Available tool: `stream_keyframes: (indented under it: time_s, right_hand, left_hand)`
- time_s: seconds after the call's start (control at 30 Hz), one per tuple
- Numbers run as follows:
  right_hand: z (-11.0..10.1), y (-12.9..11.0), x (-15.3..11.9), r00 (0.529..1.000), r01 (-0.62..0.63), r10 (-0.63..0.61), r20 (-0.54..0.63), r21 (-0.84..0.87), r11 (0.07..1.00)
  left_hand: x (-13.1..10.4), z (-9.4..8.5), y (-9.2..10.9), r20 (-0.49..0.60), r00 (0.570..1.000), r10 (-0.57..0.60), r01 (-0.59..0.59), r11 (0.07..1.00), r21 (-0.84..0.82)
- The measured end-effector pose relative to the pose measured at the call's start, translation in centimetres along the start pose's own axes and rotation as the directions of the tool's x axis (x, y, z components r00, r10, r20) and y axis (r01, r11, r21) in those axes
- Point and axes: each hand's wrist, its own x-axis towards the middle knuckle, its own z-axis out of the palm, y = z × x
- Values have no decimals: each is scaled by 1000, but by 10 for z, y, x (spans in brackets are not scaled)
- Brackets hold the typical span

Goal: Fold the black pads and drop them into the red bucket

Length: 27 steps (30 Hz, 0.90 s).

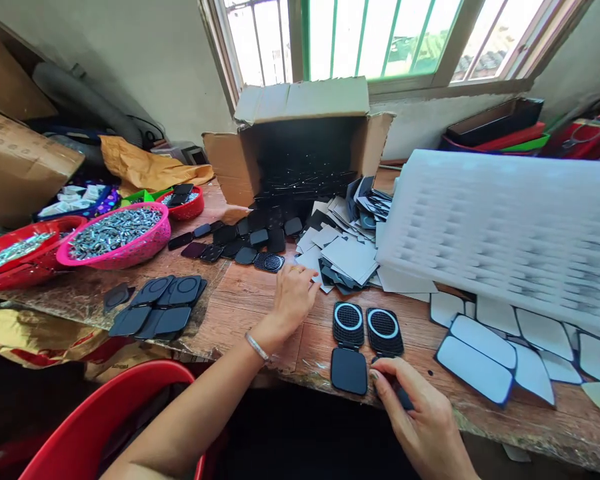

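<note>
My left hand [295,293] reaches over the middle of the table, fingers loosely spread with nothing visible in them. Just beyond its fingertips lie a small black grid plate with a pale ring [269,262] and the edge of a heap of white and dark cards [350,257]. Two hinged black plates lie unfolded side by side near the front edge. On the left one [349,371], the upper half carries a pale ring and the lower half is smooth. My right hand [420,407] pinches the lower half of the right one [384,331], mostly covering that half.
Folded black pieces [160,307] are stacked at left, near a pink basket of metal parts [120,233]. An open cardboard box [230,167] stands behind loose black plates [245,233]. A white foam tray [500,220] and white adhesive sheets [475,367] occupy the right.
</note>
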Motion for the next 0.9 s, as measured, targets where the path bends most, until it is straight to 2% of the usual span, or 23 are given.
stream_keyframes:
  time_s: [0.1, 0.2, 0.3, 0.37, 0.47, 0.6, 0.67, 0.77, 0.9]
  right_hand:
    - [-5, -1, 2, 998, 65, -65, -25, -24, 998]
    - [-8, 1, 2, 995, 82, -84, -46, -42, 996]
    - [-11, 4, -1, 994, 95, -98, -57, -48, 994]
    - [-12, 7, -3, 992, 111, -115, -61, -58, 992]
    - [-11, 15, -7, 987, 143, -149, -58, -96, 985]
    - [-3, 24, -6, 982, 178, -187, -39, -171, 969]
    - [0, 25, 0, 982, 186, -191, -7, -194, 963]
    - [1, 25, 24, 977, 211, -206, 46, -250, 945]
    - [4, 33, 77, 972, 225, -179, 151, -387, 894]
  left_hand:
    - [34, 6, 15, -6, 1000, -4, 4, 1000, 23]
    - [61, 13, 22, 3, 999, -45, 45, 997, 57]
    - [74, 16, 22, 25, 997, -78, 75, 994, 78]
    - [71, 15, 20, 25, 997, -73, 71, 994, 78]
    - [48, 12, 19, 25, 999, -22, 20, 998, 62]
    - [-5, 9, 20, 34, 992, 120, -117, 990, -72]
    - [-29, 8, 20, 31, 990, 140, -134, 980, -150]
    - [-56, 4, 20, 62, 993, 102, -84, 966, -245]
    - [-77, 0, 15, 50, 997, 51, -30, 932, -362]
